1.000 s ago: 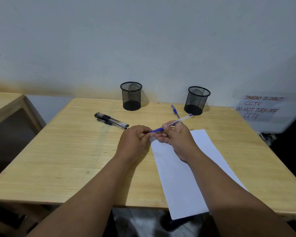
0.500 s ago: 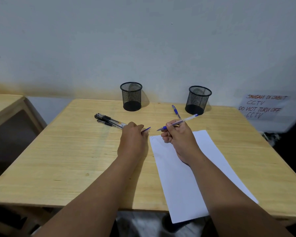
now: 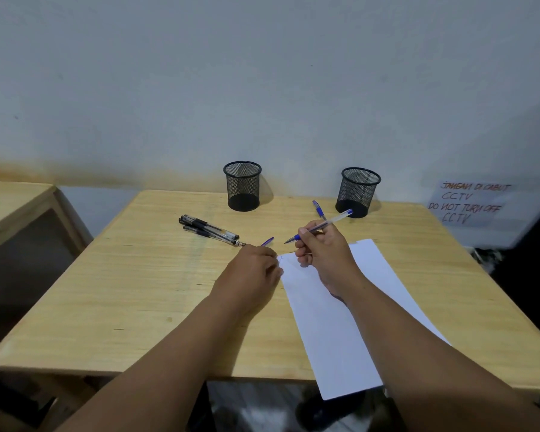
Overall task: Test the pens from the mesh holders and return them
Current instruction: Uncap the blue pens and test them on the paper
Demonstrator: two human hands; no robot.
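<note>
Right hand point(image 3: 323, 247) grips the uncapped blue pen point(image 3: 320, 226) in a writing hold, nib pointing left and hanging just above the top corner of the white sheet point(image 3: 340, 322), not yet on it. Left hand point(image 3: 251, 272) is curled by the sheet's left edge, pinching what looks like the blue cap point(image 3: 267, 241), its tip poking out past the knuckles. Both mesh holders, left point(image 3: 242, 185) and right point(image 3: 358, 191), stand empty at the back of the desk point(image 3: 122, 291); a cluster of black pens point(image 3: 211, 230) lies near the left one, and another blue pen point(image 3: 319, 209) lies beside the right one. Looks like the scribble test is next. To do it well: bring the nib down onto the paper rather than the wood, let the left hand pin that corner so the sheet doesn't skate, and use a short, light stroke at a natural slant, enough to show ink without tearing. Keep the cap in hand, so it snaps straight back on before the pen goes home to a holder.
</note>
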